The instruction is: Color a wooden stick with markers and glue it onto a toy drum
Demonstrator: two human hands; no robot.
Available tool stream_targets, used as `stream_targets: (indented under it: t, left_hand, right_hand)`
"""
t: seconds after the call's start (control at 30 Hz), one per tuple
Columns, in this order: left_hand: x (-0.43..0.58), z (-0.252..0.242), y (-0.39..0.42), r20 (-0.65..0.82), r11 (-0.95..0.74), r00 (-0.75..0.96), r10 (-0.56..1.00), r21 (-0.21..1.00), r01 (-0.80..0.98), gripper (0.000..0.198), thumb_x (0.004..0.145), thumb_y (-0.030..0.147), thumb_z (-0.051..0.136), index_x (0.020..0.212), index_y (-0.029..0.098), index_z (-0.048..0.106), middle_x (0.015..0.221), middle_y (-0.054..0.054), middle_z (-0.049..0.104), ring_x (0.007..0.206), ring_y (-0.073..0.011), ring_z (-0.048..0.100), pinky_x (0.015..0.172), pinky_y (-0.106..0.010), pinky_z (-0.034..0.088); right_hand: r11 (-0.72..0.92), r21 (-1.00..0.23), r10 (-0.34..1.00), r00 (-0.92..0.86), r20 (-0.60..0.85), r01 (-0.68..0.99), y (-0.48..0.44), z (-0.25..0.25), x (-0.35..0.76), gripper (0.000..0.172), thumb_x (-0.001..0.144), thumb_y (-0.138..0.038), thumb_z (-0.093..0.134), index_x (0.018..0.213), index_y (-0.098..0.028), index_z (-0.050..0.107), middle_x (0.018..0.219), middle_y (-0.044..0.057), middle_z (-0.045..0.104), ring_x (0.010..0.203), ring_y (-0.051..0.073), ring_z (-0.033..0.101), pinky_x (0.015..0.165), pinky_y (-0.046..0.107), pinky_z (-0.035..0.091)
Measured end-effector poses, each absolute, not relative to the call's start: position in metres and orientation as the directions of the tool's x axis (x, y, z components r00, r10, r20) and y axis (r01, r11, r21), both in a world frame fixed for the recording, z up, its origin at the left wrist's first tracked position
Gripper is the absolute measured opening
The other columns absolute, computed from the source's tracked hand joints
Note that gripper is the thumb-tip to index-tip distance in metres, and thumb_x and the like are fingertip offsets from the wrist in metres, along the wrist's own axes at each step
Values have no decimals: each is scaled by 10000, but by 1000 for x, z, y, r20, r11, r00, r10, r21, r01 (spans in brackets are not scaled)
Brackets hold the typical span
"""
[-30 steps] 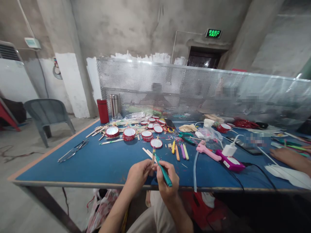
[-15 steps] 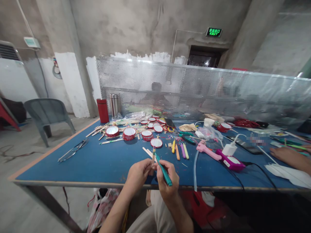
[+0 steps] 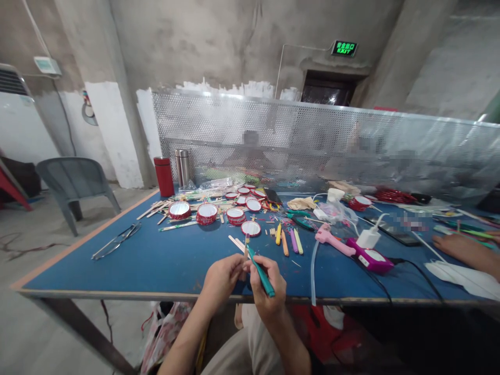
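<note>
At table edge point(image 3: 117, 293), right hand point(image 3: 266, 291) grips forward-left-pointing teal pen point(image 3: 261, 271); left hand point(image 3: 222, 278) pinches stick point(image 3: 246, 246).

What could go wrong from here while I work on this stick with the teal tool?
1. The teal tool meets the wooden stick close to the left hand; a slip could catch a finger.
2. Both hands sit at the near edge of the table, so a dropped stick would likely fall to the floor.
3. The clear tube hangs over that edge beside the right hand; it might snag.

Concrete-walled craft workshop, cluttered table point(image 3: 156, 263)
</note>
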State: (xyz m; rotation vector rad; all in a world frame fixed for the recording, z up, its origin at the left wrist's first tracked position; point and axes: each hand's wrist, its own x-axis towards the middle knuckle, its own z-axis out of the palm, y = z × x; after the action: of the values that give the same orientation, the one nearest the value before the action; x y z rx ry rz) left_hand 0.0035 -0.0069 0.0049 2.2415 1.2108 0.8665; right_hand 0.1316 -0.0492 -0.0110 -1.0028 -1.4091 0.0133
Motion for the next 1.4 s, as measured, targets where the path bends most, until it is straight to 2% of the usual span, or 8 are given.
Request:
stream_targets:
  t: [0.2, 0.47, 0.67, 0.9, 1.17, 1.4]
  left_hand:
    - [4, 6, -9, 319, -515, 415, 852, 651, 557, 319, 887, 353, 364, 643, 208, 509, 628, 24, 589, 597, -118, 518, 580, -199, 335]
    - [4, 6, -8, 317, -513, 414, 853, 651, 559, 301, 880, 344, 359, 657, 210, 510, 643, 20, 593, 606, -122, 513, 582, -206, 330]
    - [4, 6, -8, 294, -495, 413, 862, 664, 560, 297, 876, 345, 361, 652, 215, 506, 640, 19, 593, 616, -125, 524, 595, -205, 340]
    - [5, 4, -7, 306, -501, 409, 860, 662, 558, 323, 881, 365, 356, 629, 212, 488, 629, 18, 594, 598, -122, 516, 579, -205, 330]
    - [4, 5, -8, 320, -516, 414, 852, 646, 563, 304, 885, 341, 361, 653, 212, 511, 635, 23, 593, 605, -120, 524, 583, -197, 337]
    - [4, 5, -8, 327, -520, 414, 850, 652, 552, 271, 874, 315, 370, 685, 210, 533, 647, 22, 596, 607, -117, 524, 582, -192, 340]
  right_hand:
    - [615, -579, 518, 280, 808, 535, -50, -11, 132, 114, 864, -202, 500, 969, -196, 546, 782, 33, 696, 684, 155, 690, 633, 260, 566]
    - [609, -581, 534, 262, 804, 540, -47, -12, 132, 140, 859, -189, 501, 990, -198, 551, 830, 34, 696, 731, 157, 694, 671, 263, 562]
    - [598, -580, 524, 277, 805, 554, -51, -11, 133, 95, 849, -203, 513, 930, -197, 561, 745, 18, 672, 642, 147, 680, 597, 240, 551]
    - [612, -569, 517, 267, 813, 549, -50, -12, 132, 135, 855, -192, 500, 980, -198, 550, 810, 34, 692, 700, 156, 690, 651, 261, 560]
    - [612, -541, 496, 254, 831, 576, -53, -8, 133, 113, 852, -194, 499, 944, -196, 563, 775, 30, 683, 684, 159, 687, 630, 257, 554]
    - [628, -573, 546, 226, 807, 527, -50, -10, 131, 142, 865, -182, 500, 995, -207, 552, 844, 30, 691, 742, 153, 686, 678, 258, 554]
